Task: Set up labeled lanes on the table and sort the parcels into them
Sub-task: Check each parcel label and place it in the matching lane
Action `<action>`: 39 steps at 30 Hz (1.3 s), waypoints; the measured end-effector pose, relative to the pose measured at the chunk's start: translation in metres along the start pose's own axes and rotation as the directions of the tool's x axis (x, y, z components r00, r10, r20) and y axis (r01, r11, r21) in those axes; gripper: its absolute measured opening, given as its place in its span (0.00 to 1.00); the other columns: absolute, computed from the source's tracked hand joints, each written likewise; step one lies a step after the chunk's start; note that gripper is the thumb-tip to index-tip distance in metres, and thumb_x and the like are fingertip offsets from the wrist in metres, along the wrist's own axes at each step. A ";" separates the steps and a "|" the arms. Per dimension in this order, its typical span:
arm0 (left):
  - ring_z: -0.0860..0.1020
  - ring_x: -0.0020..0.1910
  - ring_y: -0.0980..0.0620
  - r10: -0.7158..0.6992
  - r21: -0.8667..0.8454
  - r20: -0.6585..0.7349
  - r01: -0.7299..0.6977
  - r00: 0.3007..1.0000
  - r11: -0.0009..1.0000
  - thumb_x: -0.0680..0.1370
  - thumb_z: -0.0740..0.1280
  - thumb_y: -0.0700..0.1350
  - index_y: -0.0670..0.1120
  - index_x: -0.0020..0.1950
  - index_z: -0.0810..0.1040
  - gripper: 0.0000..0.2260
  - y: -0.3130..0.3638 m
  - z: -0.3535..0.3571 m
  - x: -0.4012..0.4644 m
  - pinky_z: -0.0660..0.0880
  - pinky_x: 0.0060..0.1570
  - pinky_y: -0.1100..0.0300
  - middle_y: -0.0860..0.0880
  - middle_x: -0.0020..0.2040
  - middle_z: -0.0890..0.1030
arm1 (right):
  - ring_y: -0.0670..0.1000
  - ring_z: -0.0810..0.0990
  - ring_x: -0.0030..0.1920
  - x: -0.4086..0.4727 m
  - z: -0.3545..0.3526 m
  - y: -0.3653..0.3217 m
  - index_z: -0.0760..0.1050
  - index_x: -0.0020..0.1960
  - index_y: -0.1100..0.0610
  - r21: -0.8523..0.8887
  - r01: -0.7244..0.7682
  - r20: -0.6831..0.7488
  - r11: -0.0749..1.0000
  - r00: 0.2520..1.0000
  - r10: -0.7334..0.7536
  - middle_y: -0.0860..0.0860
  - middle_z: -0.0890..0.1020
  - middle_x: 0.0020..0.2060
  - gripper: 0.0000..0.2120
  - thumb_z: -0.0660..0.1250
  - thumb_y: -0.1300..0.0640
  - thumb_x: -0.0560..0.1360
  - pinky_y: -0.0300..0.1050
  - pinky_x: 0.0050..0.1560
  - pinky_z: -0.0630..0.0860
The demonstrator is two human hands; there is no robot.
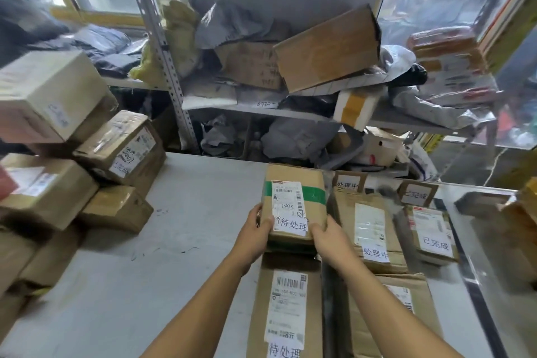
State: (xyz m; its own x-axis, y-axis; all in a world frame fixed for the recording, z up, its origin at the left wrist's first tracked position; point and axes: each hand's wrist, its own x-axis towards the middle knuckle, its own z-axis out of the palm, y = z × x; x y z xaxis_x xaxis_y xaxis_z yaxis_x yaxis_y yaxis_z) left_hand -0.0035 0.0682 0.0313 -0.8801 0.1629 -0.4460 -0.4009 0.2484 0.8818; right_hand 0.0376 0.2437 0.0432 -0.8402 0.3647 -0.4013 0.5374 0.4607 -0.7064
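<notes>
While both arms reach forward over the grey table (186,212), the left hand (255,225) and right hand (324,234) grip the near corners of a brown parcel (293,183) with a green tape band, labelled 待处理. It sits at the far end of the left lane, seemingly resting on another box. A second 待处理 parcel (287,308) lies nearer. To the right lie a 处理中 parcel (369,229) and a 已完成 parcel (433,232), with upright cardboard lane signs (347,182) behind them. Unsorted boxes (116,151) are stacked at left.
</notes>
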 end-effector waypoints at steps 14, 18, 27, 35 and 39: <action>0.71 0.63 0.53 0.133 0.066 -0.325 -0.118 0.936 0.991 0.82 0.62 0.56 0.55 0.77 0.63 0.23 0.019 -0.095 -0.076 0.68 0.56 0.56 0.49 0.74 0.69 | 0.52 0.65 0.75 -0.063 0.053 -0.084 0.57 0.79 0.50 -0.050 0.525 0.001 0.850 0.851 -0.525 0.49 0.65 0.77 0.29 0.61 0.45 0.81 0.51 0.73 0.62; 0.71 0.61 0.54 0.116 0.043 -0.397 -0.107 0.911 0.993 0.82 0.62 0.53 0.54 0.76 0.65 0.22 0.009 -0.155 -0.084 0.68 0.57 0.57 0.49 0.71 0.72 | 0.46 0.76 0.63 -0.072 0.108 -0.120 0.59 0.78 0.48 -0.015 0.559 0.104 0.829 0.825 -0.555 0.47 0.70 0.73 0.29 0.62 0.42 0.80 0.45 0.60 0.74; 0.73 0.63 0.55 0.143 0.035 -0.519 -0.146 0.843 0.989 0.82 0.63 0.50 0.53 0.73 0.70 0.18 0.005 -0.294 -0.035 0.70 0.60 0.58 0.51 0.69 0.75 | 0.49 0.83 0.50 -0.030 0.222 -0.230 0.58 0.77 0.49 0.358 0.142 0.370 0.923 0.886 -0.280 0.47 0.77 0.57 0.34 0.67 0.41 0.77 0.48 0.47 0.81; 0.69 0.71 0.50 0.307 0.331 -0.511 -0.145 0.803 0.932 0.81 0.62 0.48 0.50 0.74 0.70 0.20 0.051 -0.383 0.041 0.67 0.69 0.53 0.50 0.72 0.72 | 0.55 0.74 0.60 0.042 0.319 -0.329 0.51 0.78 0.46 0.468 -0.078 0.407 0.880 0.903 -0.137 0.53 0.66 0.74 0.44 0.70 0.36 0.72 0.49 0.47 0.75; 0.69 0.71 0.50 0.258 0.275 -0.515 -0.128 0.818 0.953 0.82 0.62 0.48 0.51 0.74 0.70 0.20 0.048 -0.399 0.059 0.67 0.68 0.54 0.51 0.72 0.72 | 0.53 0.71 0.56 0.075 0.356 -0.352 0.45 0.79 0.44 0.487 -0.133 0.408 0.863 0.909 -0.091 0.48 0.67 0.60 0.50 0.73 0.35 0.69 0.52 0.53 0.70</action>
State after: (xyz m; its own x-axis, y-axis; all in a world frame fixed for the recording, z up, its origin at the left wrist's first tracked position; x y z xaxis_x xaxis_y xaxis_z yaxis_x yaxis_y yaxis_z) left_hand -0.1762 -0.2912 0.1084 -0.9539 -0.2942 -0.0585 -0.1999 0.4782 0.8552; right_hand -0.2399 -0.1794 0.0539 -0.8417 -0.0404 -0.5385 0.5399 -0.0452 -0.8405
